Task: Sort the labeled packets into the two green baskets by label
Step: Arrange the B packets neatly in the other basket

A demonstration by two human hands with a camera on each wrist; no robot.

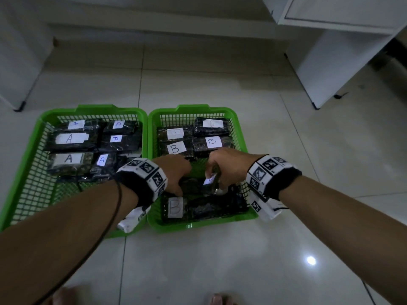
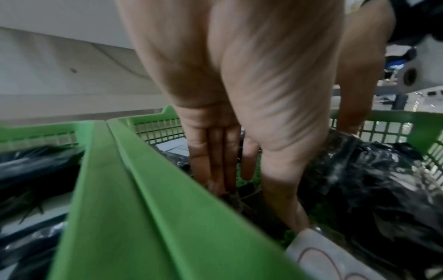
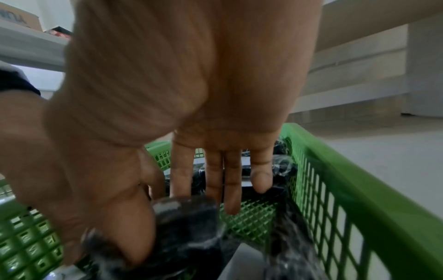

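From the head view, two green baskets are sitting side by side on pale glossy floor tiles. The left basket (image 1: 39, 172), a lattice of thin plastic bars, is holding black crinkled plastic packets with white paper labels marked A (image 1: 68, 159). The right basket (image 1: 241, 137) is holding packets labeled B (image 1: 175, 148). Both hands are reaching into the right basket's middle, over one packet (image 1: 199, 183) lying between the far rows and the near B packet (image 1: 207, 206).

The left wrist view is showing what the head view hides: the left hand (image 2: 239, 113) is stretching its straight fingers (image 2: 215, 161) down beside the packet (image 2: 359, 180), grasping nothing clearly.

The right wrist view is showing the right hand (image 3: 179, 113) with its thumb and index finger pinching a bunched fold of the packet (image 3: 187, 217), other fingers extended above the mesh floor.
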